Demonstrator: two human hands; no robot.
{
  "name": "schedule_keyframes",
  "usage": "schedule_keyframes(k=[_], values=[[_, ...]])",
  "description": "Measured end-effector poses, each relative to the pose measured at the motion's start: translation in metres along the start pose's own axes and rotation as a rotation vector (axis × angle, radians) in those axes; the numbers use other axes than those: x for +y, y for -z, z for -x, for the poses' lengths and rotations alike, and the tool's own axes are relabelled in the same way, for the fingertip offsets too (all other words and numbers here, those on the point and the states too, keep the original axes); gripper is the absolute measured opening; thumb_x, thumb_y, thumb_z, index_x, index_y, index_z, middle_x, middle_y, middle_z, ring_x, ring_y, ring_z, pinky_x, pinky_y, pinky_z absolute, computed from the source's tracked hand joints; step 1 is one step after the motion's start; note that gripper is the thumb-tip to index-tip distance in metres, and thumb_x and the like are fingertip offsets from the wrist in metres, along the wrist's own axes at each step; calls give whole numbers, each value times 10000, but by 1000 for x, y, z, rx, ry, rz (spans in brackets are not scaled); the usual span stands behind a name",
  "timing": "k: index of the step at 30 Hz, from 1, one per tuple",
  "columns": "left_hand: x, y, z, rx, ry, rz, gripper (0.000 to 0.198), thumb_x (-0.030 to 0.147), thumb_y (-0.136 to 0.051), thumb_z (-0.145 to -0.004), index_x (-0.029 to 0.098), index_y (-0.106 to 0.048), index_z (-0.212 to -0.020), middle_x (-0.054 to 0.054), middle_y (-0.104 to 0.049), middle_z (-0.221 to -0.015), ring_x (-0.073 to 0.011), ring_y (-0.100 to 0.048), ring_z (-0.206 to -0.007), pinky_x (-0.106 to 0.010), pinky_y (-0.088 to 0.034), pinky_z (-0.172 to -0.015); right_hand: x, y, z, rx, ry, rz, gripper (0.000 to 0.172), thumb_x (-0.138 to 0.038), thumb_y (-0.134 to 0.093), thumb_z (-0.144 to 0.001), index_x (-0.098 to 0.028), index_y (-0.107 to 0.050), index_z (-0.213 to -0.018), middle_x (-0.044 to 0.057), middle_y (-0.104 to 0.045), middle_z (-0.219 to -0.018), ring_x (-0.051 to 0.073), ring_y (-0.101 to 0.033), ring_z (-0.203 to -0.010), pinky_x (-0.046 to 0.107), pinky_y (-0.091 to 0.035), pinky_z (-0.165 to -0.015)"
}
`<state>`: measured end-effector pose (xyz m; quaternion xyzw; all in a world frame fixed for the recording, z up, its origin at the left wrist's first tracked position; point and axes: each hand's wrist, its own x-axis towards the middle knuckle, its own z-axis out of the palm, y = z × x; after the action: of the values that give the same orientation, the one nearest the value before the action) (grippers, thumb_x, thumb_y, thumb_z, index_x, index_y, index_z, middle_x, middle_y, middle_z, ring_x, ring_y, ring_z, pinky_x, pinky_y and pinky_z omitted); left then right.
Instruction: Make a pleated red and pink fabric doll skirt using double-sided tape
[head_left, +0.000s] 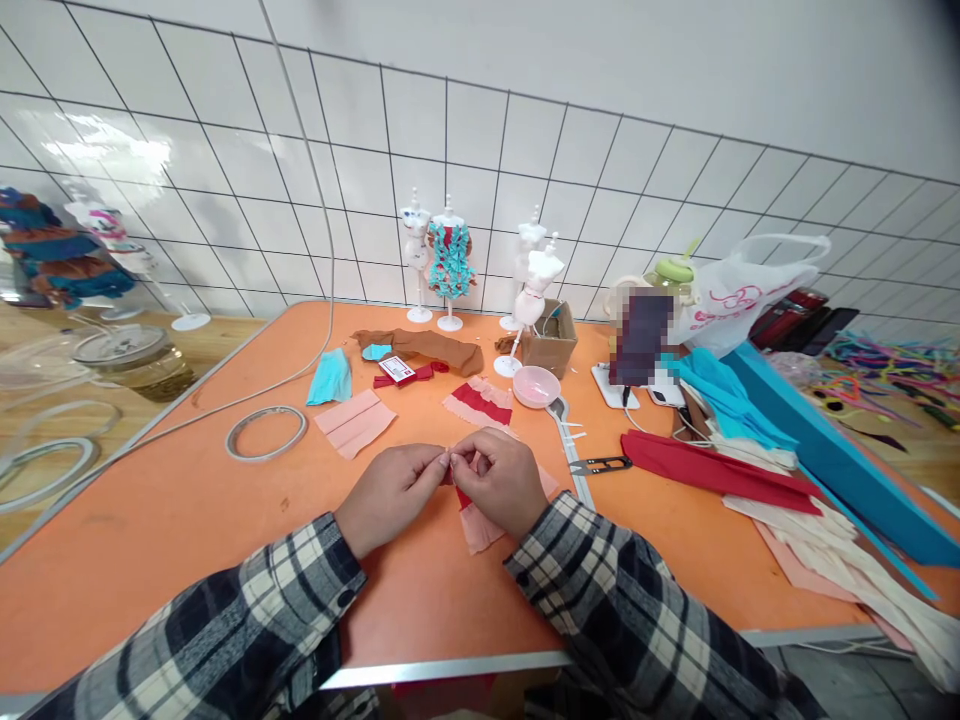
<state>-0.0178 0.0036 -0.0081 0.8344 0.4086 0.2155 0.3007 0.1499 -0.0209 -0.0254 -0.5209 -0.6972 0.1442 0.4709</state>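
- White tiled wall [412, 110] at the back, orange tabletop [247, 530] up front. Where's our working piece?
- Pink-and-red piece [481, 530]: at the near middle of the tabletop, partly under our right hand [508, 488]. Red band next to a pink end.
- State of the hands?
- Left hand [394, 492]: thumb and index together in a pinch. Right hand: same, tips meeting the left's. Whatever sits between them is too small for us to make out; could be an edge of that piece, can't confirm.
- Material?
- Looks like crinkled crepe paper or thin cloth. We'd rate it light, limp, not slippery. If paper, it tears or stretches easily.
- Grip point?
- We'd take it by the pink end, flat between thumb and finger, light pressure. Avoid tugging where red meets pink; we can't see how they're joined.
- Nearby?
- Plain pink piece [356, 423] beyond our left hand, pink bowl [536, 388] beyond the right, black snips [604, 465] off to the right.
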Motion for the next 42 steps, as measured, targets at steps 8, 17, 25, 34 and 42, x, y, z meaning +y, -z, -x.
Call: schedule_keyframes(k=[8, 17, 25, 34, 42], values=[[-3, -1, -1, -3, -1, -3, 410, 379, -338, -965, 184, -651, -785, -31, -704, -783, -171, -613, -732, -254, -426, -690, -2, 1, 1, -9, -19, 8, 76, -191, -642, -811, -216, -697, -766, -7, -708, -756, 127, -606, -647, 250, -465, -615], [-1, -1, -3, 17, 29, -51, 340, 319, -382, -892, 176, -590, -663, 3, -606, -628, -135, -535, -604, -231, -359, -590, 2, 2, 4, -28, 90, 98, 97, -201, -640, -850, -245, -725, -866, -10, -740, -842, 137, -668, -787, 251, -495, -720], [1, -3, -4, -7, 81, 137, 363, 355, -407, -861, 170, -577, -599, 7, -579, -578, -124, -505, -571, -210, -387, -560, 1, 3, 3, -48, 78, 145, 73, -203, -644, -842, -243, -704, -845, -17, -728, -820, 137, -658, -783, 251, -486, -725], [1, 2, -3, -16, 62, 264, 424, 431, -400, -922, 163, -650, -710, -26, -675, -705, -156, -602, -684, -230, -470, -656, 2, 6, -1, -42, 54, -21, 111, -177, -619, -845, -230, -716, -855, -7, -735, -839, 132, -657, -777, 238, -504, -707], [0, 2, -3, -39, 28, 107, 414, 401, -373, -947, 169, -646, -739, -8, -674, -715, -150, -603, -685, -228, -455, -667, 2, 7, -1, -78, 112, 21, 143, -169, -593, -872, -232, -721, -875, -4, -751, -871, 141, -671, -837, 249, -504, -763]])
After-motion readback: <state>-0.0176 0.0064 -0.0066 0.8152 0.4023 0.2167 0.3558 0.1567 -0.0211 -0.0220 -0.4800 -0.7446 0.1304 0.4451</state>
